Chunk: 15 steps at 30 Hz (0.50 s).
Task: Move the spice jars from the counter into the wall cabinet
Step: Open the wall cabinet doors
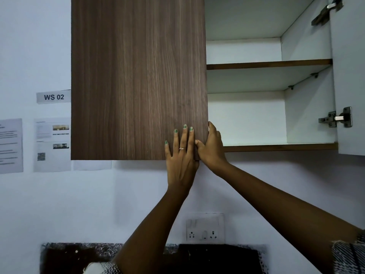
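Observation:
The wall cabinet (276, 64) fills the upper view. Its left door (138, 76), dark wood grain, is closed; its right door (349, 76) hangs open at the far right. Two white shelves show inside, with nothing on them. My left hand (180, 155) lies flat against the lower right corner of the left door, fingers spread. My right hand (211, 149) curls around that door's right edge, thumb on the front face. No spice jars are in view.
A double wall socket (205, 230) sits below the cabinet. A dark counter (217, 258) runs along the bottom. Papers (52, 144) and a "WS 02" label (53, 97) hang on the wall at left. Metal hinges (335, 118) stick out from the open door.

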Motion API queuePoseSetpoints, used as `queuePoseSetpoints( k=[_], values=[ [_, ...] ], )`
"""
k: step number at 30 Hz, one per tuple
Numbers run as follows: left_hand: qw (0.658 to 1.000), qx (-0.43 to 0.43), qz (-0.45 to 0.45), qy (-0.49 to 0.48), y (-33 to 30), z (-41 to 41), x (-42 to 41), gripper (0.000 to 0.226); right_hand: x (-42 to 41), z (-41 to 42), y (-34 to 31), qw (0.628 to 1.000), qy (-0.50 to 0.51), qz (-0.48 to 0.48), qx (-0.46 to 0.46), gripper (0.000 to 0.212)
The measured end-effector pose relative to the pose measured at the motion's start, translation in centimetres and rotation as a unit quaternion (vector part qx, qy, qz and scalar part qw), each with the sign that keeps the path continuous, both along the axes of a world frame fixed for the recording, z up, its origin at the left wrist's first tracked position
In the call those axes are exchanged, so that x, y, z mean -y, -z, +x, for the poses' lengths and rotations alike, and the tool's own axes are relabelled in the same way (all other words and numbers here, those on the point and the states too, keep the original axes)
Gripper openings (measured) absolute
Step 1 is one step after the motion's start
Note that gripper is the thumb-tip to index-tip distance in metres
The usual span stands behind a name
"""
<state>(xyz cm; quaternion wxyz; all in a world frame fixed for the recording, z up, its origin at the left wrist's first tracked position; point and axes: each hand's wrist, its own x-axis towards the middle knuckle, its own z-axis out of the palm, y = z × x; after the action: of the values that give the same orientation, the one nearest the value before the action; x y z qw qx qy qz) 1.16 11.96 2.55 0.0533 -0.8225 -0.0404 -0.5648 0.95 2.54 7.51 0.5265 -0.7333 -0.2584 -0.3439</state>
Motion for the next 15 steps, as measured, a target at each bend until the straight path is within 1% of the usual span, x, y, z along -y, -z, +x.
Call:
queuePoseSetpoints(
  k=[3, 6, 9, 15],
  values=[
    [0.999, -0.037, -0.012, 0.004, -0.1, -1.6, 0.6, 0.080, 0.2, -1.8, 0.2, 1.000, -0.011, 0.012, 0.000, 0.068],
    [0.999, -0.043, -0.024, -0.011, 0.0, -3.5, 1.1, 0.077, 0.4, -3.4, 0.4, 1.000, -0.017, 0.023, 0.012, 0.068],
    [0.997, -0.065, -0.033, -0.037, 0.2, -5.3, 1.5, 0.081, 0.5, -5.1, 0.7, 0.999, -0.027, 0.031, 0.033, 0.066],
    [0.996, -0.066, -0.052, -0.026, 0.6, -9.3, 2.4, 0.080, 0.1, -8.8, 1.4, 0.996, -0.027, 0.054, 0.067, 0.059]
  ],
)
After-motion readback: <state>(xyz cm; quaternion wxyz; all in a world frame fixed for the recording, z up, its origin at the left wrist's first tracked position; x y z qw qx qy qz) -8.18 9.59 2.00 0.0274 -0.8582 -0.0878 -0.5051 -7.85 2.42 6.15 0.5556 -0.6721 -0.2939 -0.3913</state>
